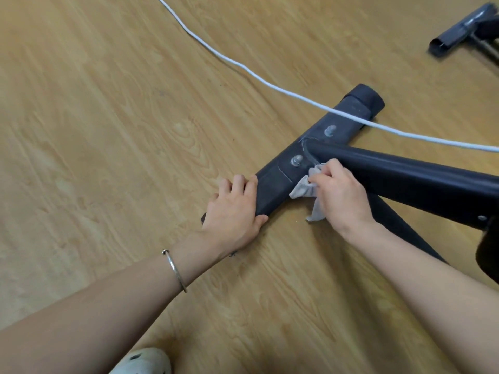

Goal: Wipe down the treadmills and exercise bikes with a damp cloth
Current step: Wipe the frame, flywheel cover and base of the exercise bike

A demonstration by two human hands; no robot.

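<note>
A dark floor bar (321, 147) of an exercise bike lies on the wooden floor, with two bolts on top. A thick black frame tube (405, 174) joins it and runs off to the right. My left hand (233, 211) grips the near end of the bar, fingers over its top and thumb along its near side. My right hand (341, 194) pinches a small grey cloth (306, 188) and holds it against the bar beside the joint with the tube. Part of the cloth hangs down to the floor.
A white cable (243, 67) runs across the floor and over the bar's far end. The foot of another machine (459, 31) stands at the top right. A white shoe (145, 361) shows at the bottom edge. A dark object (488, 255) sits at the right edge.
</note>
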